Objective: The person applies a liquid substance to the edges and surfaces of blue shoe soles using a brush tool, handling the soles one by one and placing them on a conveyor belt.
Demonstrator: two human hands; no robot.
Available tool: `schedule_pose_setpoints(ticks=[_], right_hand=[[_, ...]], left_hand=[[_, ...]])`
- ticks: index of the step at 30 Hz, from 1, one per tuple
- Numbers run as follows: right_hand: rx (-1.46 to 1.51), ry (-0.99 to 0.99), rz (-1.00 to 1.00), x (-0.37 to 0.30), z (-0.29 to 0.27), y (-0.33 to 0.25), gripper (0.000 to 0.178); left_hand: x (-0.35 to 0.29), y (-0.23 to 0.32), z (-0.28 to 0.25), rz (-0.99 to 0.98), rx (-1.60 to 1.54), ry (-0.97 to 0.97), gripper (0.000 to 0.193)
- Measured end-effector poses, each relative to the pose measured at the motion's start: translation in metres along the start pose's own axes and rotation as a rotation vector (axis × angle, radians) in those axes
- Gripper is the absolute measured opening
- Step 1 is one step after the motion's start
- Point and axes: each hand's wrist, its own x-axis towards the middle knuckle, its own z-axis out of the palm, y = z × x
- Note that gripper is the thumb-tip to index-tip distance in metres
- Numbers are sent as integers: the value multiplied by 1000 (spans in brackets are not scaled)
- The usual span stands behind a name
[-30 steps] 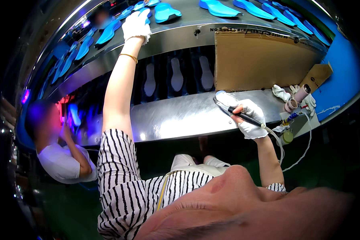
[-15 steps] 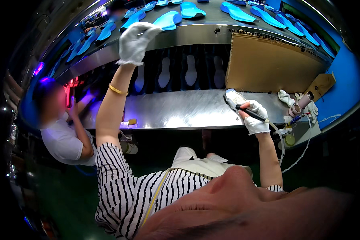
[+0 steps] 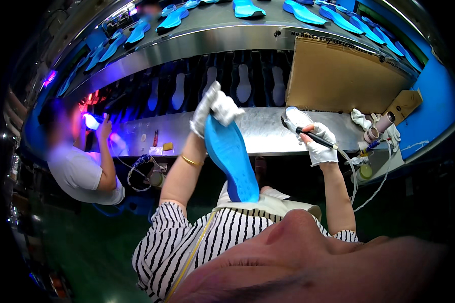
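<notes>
My left hand (image 3: pixel 217 107), in a white glove, grips the upper end of a blue shoe sole (image 3: pixel 232 159). The sole hangs down in front of my body, its other end near my lap. In my right hand (image 3: pixel 322 149), whose glove leaves some fingertips bare, is a black-handled brush (image 3: pixel 316 137) with a clear tube (image 3: pixel 355 177) running off its back end. A pale oval piece (image 3: pixel 298 117) lies by the brush's dark tip on the metal ledge (image 3: pixel 260 129); part of it is hidden by the brush and hand.
Blue soles (image 3: pixel 303 12) lie spaced along a dark belt (image 3: pixel 215 20) above. Under it, dark shoes or soles (image 3: pixel 243 83) stand in a row. A cardboard sheet (image 3: pixel 344 76) leans at right, near thread spools (image 3: pixel 385 125). At left sits a co-worker (image 3: pixel 81 166).
My left hand has come down from the belt toward my body, now with a blue sole in it. My right hand stays at nearly the same place with the brush.
</notes>
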Motion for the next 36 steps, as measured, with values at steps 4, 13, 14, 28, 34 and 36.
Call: schedule_pose_setpoints(ticks=[4, 13, 14, 28, 34, 36], right_hand=[[-70, 13, 10, -6, -9, -15, 14], [3, -116, 3, 14, 44, -11, 15], [-66, -111, -48, 20, 43, -11, 16], [-173, -122, -216, 18, 67, -16, 21], [-129, -135, -281, 10, 77, 2, 22], [-178, -264, -211, 4, 71, -5, 25]], left_hand=[[-38, -50, -7, -135, -312, 200, 63], [-61, -82, 13, -218, -505, 399, 96], [-49, -89, 21, -176, -449, 441, 92], [-29, -119, 21, -97, -287, 561, 82], [-31, -113, 9, -160, -211, 657, 82], [-35, -106, 9, -160, -265, 623, 83]])
